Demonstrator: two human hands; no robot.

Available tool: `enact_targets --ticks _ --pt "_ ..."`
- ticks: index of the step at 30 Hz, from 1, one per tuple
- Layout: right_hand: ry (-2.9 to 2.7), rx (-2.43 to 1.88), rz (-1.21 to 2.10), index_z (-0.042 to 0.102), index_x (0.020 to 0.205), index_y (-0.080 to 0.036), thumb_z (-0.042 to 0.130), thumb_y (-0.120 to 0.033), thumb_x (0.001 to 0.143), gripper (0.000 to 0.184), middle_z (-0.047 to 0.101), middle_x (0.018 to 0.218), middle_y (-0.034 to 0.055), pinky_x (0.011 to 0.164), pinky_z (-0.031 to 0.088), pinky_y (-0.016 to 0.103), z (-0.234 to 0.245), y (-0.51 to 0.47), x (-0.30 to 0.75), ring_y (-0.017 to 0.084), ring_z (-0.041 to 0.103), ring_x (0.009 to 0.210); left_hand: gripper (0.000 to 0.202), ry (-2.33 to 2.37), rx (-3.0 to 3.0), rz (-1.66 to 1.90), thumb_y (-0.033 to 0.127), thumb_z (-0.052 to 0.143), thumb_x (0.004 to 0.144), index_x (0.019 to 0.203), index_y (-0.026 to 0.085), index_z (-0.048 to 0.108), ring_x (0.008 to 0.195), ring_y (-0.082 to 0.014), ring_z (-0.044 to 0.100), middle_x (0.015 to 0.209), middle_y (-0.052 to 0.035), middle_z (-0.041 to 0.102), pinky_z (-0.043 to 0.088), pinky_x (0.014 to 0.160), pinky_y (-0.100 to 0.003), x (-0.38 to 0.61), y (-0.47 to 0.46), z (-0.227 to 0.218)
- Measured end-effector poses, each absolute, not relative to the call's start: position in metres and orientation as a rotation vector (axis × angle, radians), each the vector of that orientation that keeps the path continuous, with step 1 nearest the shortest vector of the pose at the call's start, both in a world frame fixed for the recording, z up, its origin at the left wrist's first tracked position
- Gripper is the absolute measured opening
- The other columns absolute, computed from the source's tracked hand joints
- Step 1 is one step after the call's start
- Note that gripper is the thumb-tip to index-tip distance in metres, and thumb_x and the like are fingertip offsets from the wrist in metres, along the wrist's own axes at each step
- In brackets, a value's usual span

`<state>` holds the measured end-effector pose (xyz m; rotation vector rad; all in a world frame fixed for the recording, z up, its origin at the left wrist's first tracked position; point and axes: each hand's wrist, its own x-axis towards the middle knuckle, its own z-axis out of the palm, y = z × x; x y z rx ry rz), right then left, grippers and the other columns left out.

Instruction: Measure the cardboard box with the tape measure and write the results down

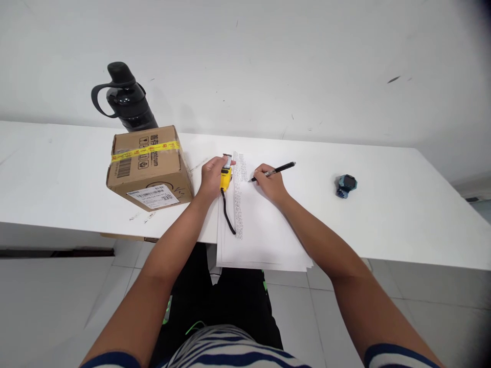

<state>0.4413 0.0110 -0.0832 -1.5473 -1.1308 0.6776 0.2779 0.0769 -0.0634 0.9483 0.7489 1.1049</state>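
Right grip [270, 184] pinches a black pen [282, 168], left grip [212, 179] clasps a yellow tape measure [225, 181]; one long and one shorter column of writing [243, 167] are done, most paper [270, 230] blank.

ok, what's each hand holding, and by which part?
Left hand: the yellow tool, by its far end, away from the black strap. Right hand: the pen, low down, near its writing tip.

A black bottle [128, 102] stands at upper left, behind a cardboard box [148, 173] with yellow tape [148, 150]. A dark-faced blue watch [346, 185] lies right of the frame's centre.
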Motion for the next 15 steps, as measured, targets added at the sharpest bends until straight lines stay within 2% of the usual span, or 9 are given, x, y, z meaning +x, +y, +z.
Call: enact_targets --ticks 5,10,12,15 --pt "-1.087 -1.505 0.684 0.054 0.061 -0.023 0.058 -0.029 0.075 0.017 0.050 0.052 -0.0042 0.056 0.039 0.028 -0.086 0.013 0.443 0.013 0.048 0.055 0.025 0.775 1.017 1.114 0.041 0.071 0.075 0.073 0.016 0.067 0.045 -0.0076 0.050 0.085 -0.0049 0.073 0.037 0.041 -0.023 0.277 0.079 -0.068" --pt "-1.170 -1.524 0.609 0.069 0.086 -0.022 0.053 -0.057 0.088 0.039 0.054 0.054 -0.0033 0.064 0.045 0.032 -0.083 0.009 0.440 0.016 0.055 0.058 0.021 0.766 1.058 1.140 0.037 0.069 0.076 0.078 0.017 0.066 0.050 -0.0087 0.052 0.075 -0.0006 0.066 0.041 0.048 -0.023 0.278 0.080 -0.074" --pt "-1.235 -1.516 0.540 0.070 0.087 -0.021 0.052 -0.063 0.088 0.045 0.060 0.062 -0.0003 0.067 0.047 0.033 -0.082 0.005 0.435 0.018 0.059 0.065 0.018 0.749 1.072 1.161 0.035 0.068 0.075 0.079 0.018 0.065 0.054 -0.0090 0.051 0.071 0.0014 0.062 0.042 0.052 -0.023 0.279 0.079 -0.075" --pt "-1.332 -1.415 0.501 0.067 0.099 -0.023 0.059 -0.064 0.084 0.045 0.070 0.092 0.0051 0.074 0.050 0.035 -0.082 0.000 0.420 0.022 0.065 0.086 0.018 0.729 1.092 1.155 0.034 0.068 0.075 0.075 0.018 0.060 0.059 -0.0092 0.050 0.068 0.0029 0.056 0.042 0.057 -0.022 0.279 0.078 -0.073"
